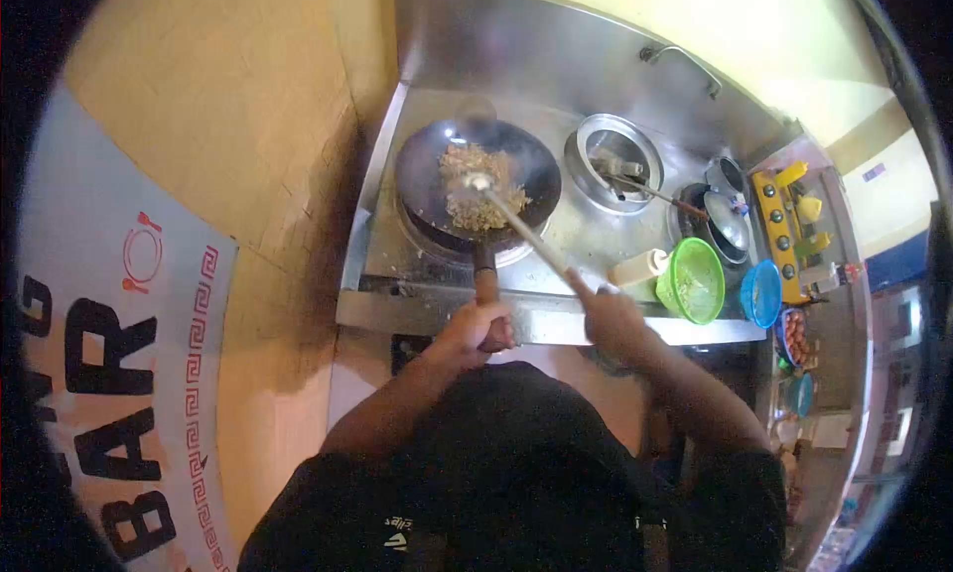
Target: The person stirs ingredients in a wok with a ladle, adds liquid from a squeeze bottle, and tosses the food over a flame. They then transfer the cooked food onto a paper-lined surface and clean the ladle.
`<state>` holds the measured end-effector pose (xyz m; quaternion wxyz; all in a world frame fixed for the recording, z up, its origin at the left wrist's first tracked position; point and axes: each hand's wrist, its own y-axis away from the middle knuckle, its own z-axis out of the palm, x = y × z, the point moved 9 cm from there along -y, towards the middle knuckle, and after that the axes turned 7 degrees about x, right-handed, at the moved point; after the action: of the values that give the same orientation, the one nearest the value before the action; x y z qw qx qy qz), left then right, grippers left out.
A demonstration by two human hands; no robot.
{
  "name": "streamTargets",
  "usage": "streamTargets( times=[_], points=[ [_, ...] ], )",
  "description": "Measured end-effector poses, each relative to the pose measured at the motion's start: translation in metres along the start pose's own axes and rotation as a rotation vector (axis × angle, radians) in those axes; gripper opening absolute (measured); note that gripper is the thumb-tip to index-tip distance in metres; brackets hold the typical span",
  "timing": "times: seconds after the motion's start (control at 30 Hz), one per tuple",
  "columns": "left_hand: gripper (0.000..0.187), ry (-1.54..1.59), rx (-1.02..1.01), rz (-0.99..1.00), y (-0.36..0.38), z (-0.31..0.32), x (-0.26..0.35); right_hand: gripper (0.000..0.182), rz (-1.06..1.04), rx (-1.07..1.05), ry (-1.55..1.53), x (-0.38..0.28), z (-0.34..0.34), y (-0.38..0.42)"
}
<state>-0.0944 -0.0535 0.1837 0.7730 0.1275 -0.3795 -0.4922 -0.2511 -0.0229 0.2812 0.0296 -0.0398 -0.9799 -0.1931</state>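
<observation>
A dark wok [422,190] sits over the left burner, with brown food that looks like fried rice [481,210] heaped in its middle. My left hand [475,334] is wrapped round the wok's wooden handle [485,282] near the stove's front edge. In my right hand [611,324] is a long-handled cooking utensil [526,232], slanting up and left into the wok. Its pale, shiny head touches the food; blur hides whether it is a ladle or a spatula. A cream-coloured squeeze bottle [638,267] lies tilted just beyond my right hand, against a green basket [675,292].
Right of the wok, a metal pot ring [584,165] holds a ladle [663,195] with a wooden grip. Farther right are a lidded pan [728,225], a blue basket [760,292] and a yellow rack [779,230] with bottles. A steel splashback [516,46] stands behind.
</observation>
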Motion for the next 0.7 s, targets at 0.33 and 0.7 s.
streamTargets(
  times=[0.33, 0.7],
  points=[
    [0.016, 0.043, -0.039, 0.006, -0.051, -0.042, -0.004, 0.059, -0.038, 0.276, 0.349, 0.06, -0.159, 0.043],
    [0.071, -0.187, -0.349, -0.061, -0.046, -0.116, -0.119, 0.059, -0.075, 0.495, -0.522, 0.083, -0.003, -0.073]
  ],
)
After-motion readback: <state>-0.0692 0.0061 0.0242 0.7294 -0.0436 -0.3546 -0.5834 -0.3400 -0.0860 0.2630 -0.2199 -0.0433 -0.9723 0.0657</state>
